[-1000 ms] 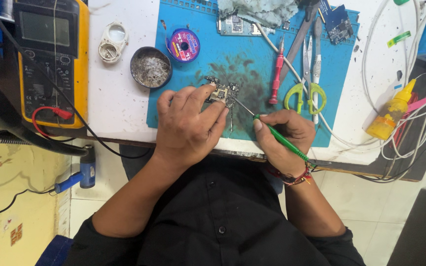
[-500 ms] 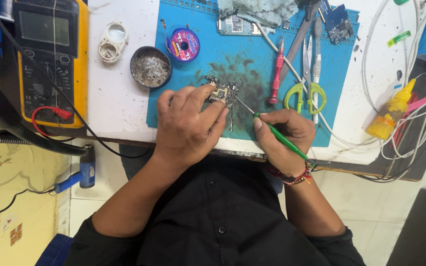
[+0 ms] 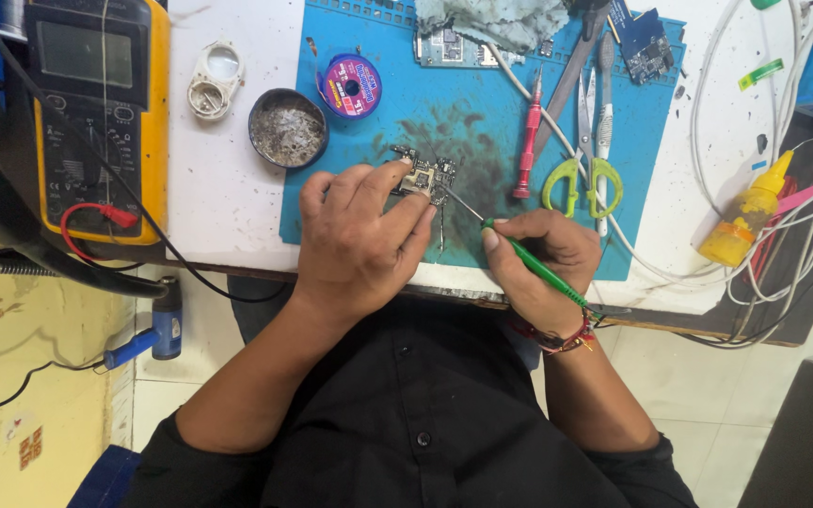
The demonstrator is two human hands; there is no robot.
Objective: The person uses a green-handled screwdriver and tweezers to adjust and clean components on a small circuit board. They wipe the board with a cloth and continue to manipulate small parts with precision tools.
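1. Head view looks straight down: my left hand (image 3: 364, 235) lies curled on the blue work mat (image 3: 331, 212), fingertips pressing the small circuit board (image 3: 422, 175) flat near the mat's middle.
2. My right hand (image 3: 543, 263) is closed in a pen grip round a green-handled probe (image 3: 534, 266), whose thin metal tip reaches up-left to the board's right edge. Whether the tip actually touches a pad is too fine to tell.
3. Risk, as I judge it: the board is held by finger pressure alone, so a sideways push from the tip could make it skate across the mat or pivot under my fingers.
4. The tip works very close to my left fingertips; a slip there would jab them.
5. The red screwdriver (image 3: 526, 149) and the green-handled scissors (image 3: 583, 179) lie just right of the board; a wide sweep of my right hand could knock them.
6. The round tin of metal wool (image 3: 287, 129) sits near my left knuckles and could be nudged.
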